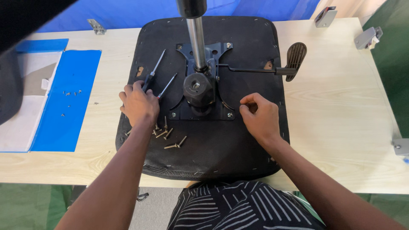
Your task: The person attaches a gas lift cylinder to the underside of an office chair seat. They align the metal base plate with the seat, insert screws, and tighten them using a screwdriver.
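**Both hands down on an upturned chair seat**

Nearest to me, striped dark fabric fills the bottom edge, and green floor shows under the table's front lip. From there my two forearms run up onto the black chair seat (213,157), which lies underside up on the pale wooden table (341,110) and covers much of its middle.

My left hand (138,106) rests on the seat's left part, fingers closed loosely over the handles of two screwdrivers (158,81) whose shafts point up and right. Just beneath that hand lies a scatter of loose screws (170,135). My right hand (260,116) sits on the seat's right part, thumb and forefinger pinched together; whether they hold anything I cannot tell, it is too small to see.

Between the hands, the black metal mounting plate (204,85) carries the round hub and the chrome gas cylinder (197,40), whose top is cut off by the frame. A lever with a ribbed paddle (295,59) reaches right.

Further out, a blue folder (68,98) with tiny specks lies at left, grey fittings (368,37) at the far right corner, blue sheeting behind. A dark blur hides the upper left.
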